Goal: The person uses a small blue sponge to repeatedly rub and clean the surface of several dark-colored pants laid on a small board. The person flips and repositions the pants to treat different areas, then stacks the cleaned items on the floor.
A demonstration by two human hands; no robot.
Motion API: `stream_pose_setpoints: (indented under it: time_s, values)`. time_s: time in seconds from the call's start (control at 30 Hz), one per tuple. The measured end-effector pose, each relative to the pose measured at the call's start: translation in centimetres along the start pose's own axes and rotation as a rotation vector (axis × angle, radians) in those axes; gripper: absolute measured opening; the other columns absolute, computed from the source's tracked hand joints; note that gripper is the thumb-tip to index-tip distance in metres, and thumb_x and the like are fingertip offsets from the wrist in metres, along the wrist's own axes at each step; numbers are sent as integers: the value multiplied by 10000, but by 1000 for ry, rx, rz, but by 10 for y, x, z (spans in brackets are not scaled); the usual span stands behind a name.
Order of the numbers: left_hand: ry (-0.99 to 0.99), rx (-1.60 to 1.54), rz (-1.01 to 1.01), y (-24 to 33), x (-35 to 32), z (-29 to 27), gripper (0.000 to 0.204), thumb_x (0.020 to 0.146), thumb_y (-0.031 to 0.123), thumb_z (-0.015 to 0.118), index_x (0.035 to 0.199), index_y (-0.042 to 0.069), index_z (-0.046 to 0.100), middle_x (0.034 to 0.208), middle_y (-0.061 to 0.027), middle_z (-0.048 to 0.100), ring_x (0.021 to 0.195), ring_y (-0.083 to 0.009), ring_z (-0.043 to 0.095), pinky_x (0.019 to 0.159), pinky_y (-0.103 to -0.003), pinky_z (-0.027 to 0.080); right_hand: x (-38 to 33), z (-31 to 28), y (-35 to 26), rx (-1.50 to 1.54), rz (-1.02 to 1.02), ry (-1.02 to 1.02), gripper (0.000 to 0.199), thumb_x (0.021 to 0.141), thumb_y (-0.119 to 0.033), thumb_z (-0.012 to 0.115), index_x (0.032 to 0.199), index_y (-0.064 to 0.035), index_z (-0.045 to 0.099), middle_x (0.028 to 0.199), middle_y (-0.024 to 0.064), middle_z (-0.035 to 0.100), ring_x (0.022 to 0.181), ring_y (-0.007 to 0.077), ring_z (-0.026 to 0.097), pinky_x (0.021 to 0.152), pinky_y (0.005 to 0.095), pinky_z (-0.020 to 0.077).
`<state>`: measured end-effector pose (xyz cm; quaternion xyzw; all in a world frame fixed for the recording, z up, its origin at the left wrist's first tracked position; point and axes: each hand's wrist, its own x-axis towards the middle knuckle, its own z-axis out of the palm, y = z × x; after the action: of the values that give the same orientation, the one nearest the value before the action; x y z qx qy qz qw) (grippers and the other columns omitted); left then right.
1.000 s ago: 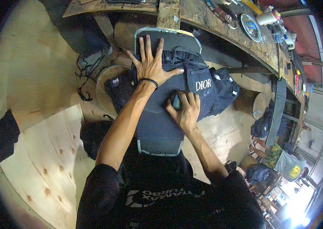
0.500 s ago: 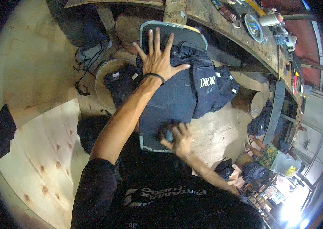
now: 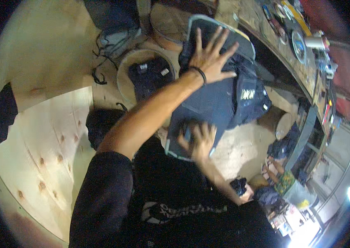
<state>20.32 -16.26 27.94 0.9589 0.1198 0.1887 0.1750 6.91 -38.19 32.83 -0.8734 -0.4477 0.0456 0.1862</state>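
Note:
A dark blue denim garment (image 3: 201, 101) is stretched over a long dark board (image 3: 241, 39) with pale edges, which slants up and away from my body. My left hand (image 3: 213, 58) lies on the garment near the board's far end, palm down with the fingers spread. Close to the near end, my right hand (image 3: 203, 142) is closed on a small blue-grey block (image 3: 187, 133) against the denim. This hand is smeared by motion and partly covers the block. Bunched cloth with a white printed patch hangs off the board's right side.
A dark garment (image 3: 152, 74) lies on a round drum left of the board. Another drum (image 3: 283, 124) stands at right. Beyond is a wooden bench (image 3: 245, 14) with a bowl (image 3: 299, 47) and a thread cone (image 3: 316, 42). Another person (image 3: 288, 184) sits at lower right.
The whole view has shifted, so the board and garment appear farther right and more slanted. My left hand stays spread on the cloth; my right hand has moved up from the board's near edge.

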Motion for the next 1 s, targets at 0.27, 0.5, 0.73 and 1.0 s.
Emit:
stream_pose_setpoints:
  time_s: [0.27,0.5,0.73,1.0]
  values:
    - [-62,-145,-2,-5,3,8,1052,793,796,752,1661,283,453,1801,-213,159,1677,-411,99,1241,-830,38,-4,13,-9,-102,-84,-40,541,724,-447,904,1107,-101,740,1089,152,619,989,400,550,823,559,444]
    - [-77,-160,-69,-6,9,3,1235,709,836,793,1707,249,365,1806,-223,113,1679,-410,83,1306,-722,74,17,13,-17,49,-23,-80,512,748,-439,901,1102,-105,741,1119,137,619,1000,392,550,838,532,451]
    - [-82,-121,-93,-4,11,1,1260,698,860,786,1711,245,356,1808,-223,106,1675,-420,99,1327,-677,84,33,-12,25,209,51,-29,480,773,-435,896,1070,-84,758,1142,175,636,1013,434,576,836,583,464]
    - [-55,-67,-82,-4,11,0,1235,672,874,795,1661,216,460,1799,-208,181,1672,-411,123,1333,-646,96,47,-35,72,145,44,80,520,662,-403,962,1010,-67,772,974,159,659,935,366,609,825,490,491]
